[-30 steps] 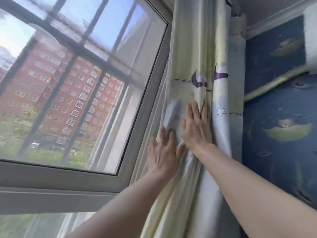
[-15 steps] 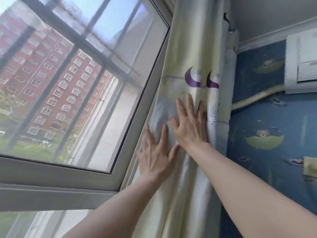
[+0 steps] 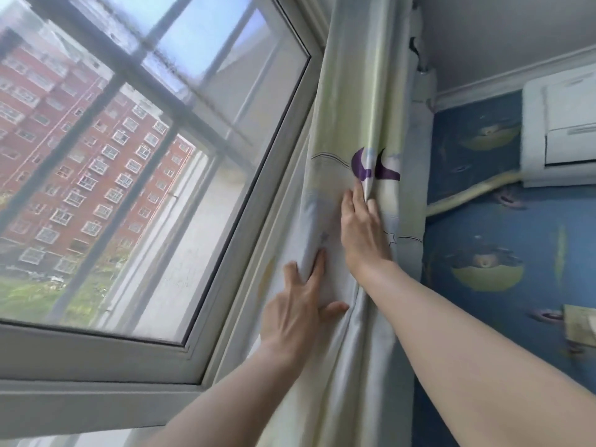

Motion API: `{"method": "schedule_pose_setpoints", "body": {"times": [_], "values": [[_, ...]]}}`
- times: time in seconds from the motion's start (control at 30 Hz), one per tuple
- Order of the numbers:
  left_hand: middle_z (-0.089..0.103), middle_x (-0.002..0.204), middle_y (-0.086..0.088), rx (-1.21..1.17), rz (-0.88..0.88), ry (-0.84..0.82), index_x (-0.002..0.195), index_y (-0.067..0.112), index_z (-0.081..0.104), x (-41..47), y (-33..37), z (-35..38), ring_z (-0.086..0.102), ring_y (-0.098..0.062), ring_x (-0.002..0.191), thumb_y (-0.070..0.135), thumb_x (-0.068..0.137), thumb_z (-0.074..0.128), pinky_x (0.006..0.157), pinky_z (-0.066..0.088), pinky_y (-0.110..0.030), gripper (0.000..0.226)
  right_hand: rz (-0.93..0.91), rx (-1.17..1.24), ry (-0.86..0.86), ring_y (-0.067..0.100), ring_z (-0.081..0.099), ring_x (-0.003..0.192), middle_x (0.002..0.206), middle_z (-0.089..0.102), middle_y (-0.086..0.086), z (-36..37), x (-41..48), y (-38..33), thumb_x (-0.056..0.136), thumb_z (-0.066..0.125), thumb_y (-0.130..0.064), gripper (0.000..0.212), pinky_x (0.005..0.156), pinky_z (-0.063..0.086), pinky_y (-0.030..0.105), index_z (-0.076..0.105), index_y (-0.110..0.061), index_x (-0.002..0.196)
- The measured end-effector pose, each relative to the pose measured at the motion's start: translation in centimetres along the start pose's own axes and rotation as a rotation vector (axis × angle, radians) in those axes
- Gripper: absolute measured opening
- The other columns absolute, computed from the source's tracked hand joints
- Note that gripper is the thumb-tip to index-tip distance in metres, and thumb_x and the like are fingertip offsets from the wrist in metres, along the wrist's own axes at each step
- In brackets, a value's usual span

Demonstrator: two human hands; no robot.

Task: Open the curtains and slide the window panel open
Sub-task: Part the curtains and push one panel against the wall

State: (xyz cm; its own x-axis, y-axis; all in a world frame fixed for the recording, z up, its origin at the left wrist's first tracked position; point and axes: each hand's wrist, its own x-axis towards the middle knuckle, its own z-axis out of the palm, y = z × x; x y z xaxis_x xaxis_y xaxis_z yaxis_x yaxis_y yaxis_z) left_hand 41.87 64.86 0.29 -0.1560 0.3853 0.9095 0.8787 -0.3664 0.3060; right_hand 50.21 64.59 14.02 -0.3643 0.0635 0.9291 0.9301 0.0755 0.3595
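The pale yellow-green curtain (image 3: 364,91), printed with purple moons, hangs bunched at the window's right edge against the room corner. My left hand (image 3: 296,311) is low on its left side, fingers curled around a white fold, thumb spread out. Higher up, my right hand (image 3: 362,233) lies flat on the fabric, its fingertips slipped into a crease under the moons. The window panel (image 3: 161,188) sits to the left in its white frame (image 3: 96,353), uncovered and closed as far as I can see.
Grey security bars (image 3: 106,101) run outside the glass, with a red-brick building beyond. On the blue patterned wall (image 3: 483,317) to the right hangs a white air conditioner (image 3: 561,124), and a wrapped pipe (image 3: 471,195) slopes down from it toward the curtain.
The view has swung right and upward. My left hand went from flat on the fabric to curled around a fold, and my right hand's fingertips have dug into a crease.
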Motion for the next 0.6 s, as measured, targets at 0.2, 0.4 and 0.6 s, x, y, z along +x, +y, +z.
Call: {"method": "schedule_pose_setpoints", "body": {"times": [0.2, 0.4, 0.6], "values": [[0.029, 0.131, -0.011, 0.085, 0.021, 0.026, 0.152, 0.033, -0.006, 2.8, 3.0, 7.2, 0.064, -0.034, 0.077, 0.071, 0.083, 0.043, 0.059, 0.043, -0.039, 0.093, -0.002, -0.05, 0.022, 0.038, 0.048, 0.101, 0.152, 0.031, 0.021, 6.2, 0.0, 5.6, 0.079, 0.048, 0.021, 0.063, 0.097, 0.037, 0.037, 0.036, 0.01, 0.139], [0.029, 0.135, -0.013, 0.104, 0.04, -0.055, 0.152, 0.027, 0.002, 5.5, 7.2, 18.3, 0.062, -0.031, 0.075, 0.066, 0.086, 0.042, 0.057, 0.039, -0.036, 0.086, 0.059, -0.083, -0.042, 0.035, 0.047, 0.107, 0.149, 0.034, 0.016, 14.4, -1.6, 13.6, 0.078, 0.051, 0.02, 0.06, 0.095, 0.04, 0.036, 0.042, 0.006, 0.135], [0.037, 0.127, -0.012, 0.178, 0.031, -0.117, 0.152, 0.03, 0.008, 7.7, 9.5, 26.4, 0.065, -0.029, 0.082, 0.066, 0.084, 0.046, 0.056, 0.038, -0.036, 0.086, 0.09, -0.104, -0.165, 0.036, 0.044, 0.115, 0.15, 0.029, 0.015, 20.9, -3.6, 19.1, 0.081, 0.046, 0.019, 0.06, 0.097, 0.041, 0.038, 0.035, 0.008, 0.139]]}}
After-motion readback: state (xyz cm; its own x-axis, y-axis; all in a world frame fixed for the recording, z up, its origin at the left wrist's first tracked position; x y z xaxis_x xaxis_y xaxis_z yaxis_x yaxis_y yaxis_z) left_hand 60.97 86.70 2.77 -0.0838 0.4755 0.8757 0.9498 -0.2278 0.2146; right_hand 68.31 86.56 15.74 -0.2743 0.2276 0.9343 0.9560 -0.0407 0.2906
